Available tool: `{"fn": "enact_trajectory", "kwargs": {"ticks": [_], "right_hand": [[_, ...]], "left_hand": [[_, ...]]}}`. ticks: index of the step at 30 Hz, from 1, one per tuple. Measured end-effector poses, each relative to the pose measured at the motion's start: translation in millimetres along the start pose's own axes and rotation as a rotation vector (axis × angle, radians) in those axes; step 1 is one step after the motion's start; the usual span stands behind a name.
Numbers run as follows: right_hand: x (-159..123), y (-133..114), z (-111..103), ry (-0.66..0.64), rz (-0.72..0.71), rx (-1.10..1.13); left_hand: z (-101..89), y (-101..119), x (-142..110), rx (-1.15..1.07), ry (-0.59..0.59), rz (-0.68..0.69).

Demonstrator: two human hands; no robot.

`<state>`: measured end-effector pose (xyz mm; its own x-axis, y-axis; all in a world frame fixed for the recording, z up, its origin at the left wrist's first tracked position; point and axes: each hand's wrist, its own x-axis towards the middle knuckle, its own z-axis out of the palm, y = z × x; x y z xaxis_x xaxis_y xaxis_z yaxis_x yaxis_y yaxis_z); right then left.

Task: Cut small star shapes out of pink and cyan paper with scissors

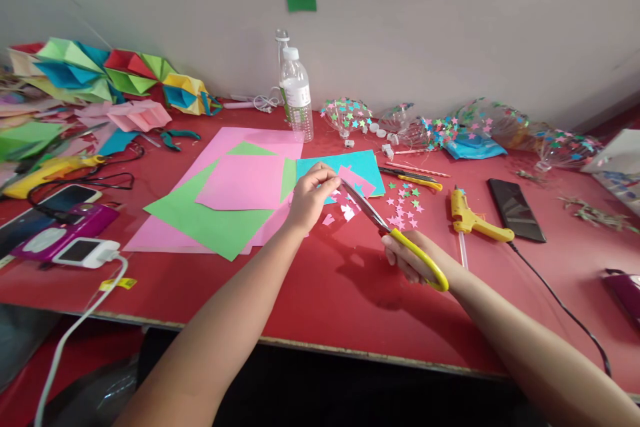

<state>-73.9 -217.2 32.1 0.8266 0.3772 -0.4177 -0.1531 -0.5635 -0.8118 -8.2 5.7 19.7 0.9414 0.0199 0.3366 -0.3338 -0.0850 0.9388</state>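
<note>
My right hand (413,257) grips a pair of yellow-handled scissors (367,203), their blades pointing up and left. At the tip of the blades my left hand (315,195) is closed in a pinch; whatever sits between its fingers is too small to make out. Just behind the blades a pink paper piece (361,181) overlaps a blue sheet (370,163). Pink scraps (347,212) are scattered below my left fingers. Small pink and green paper stars (400,211) lie beyond the scissors, to the right of the scraps.
Pink and green sheets (220,227) spread at left. A yellow glue gun (470,219) and a black phone (517,209) lie at right. Plastic bottles (299,97) stand by the wall, near star-covered plastic pieces (346,113). Folded paper ornaments (133,72) fill the back left.
</note>
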Motion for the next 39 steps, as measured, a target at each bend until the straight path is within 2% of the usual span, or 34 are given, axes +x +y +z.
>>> {"fn": "enact_trajectory", "kwargs": {"ticks": [14, 20, 39], "right_hand": [[2.0, 3.9, -1.0, -0.018, -0.054, 0.053], [-0.1, 9.3, 2.8, -0.067, -0.097, 0.12], [-2.3, 9.1, 8.6, -0.09, -0.139, 0.16]], "left_hand": [[1.0, -2.0, -0.5, -0.02, 0.016, -0.005], [6.4, -1.7, -2.1, -0.15, 0.03, -0.005], [11.9, -6.6, -5.7, -0.229, -0.039, -0.058]]}}
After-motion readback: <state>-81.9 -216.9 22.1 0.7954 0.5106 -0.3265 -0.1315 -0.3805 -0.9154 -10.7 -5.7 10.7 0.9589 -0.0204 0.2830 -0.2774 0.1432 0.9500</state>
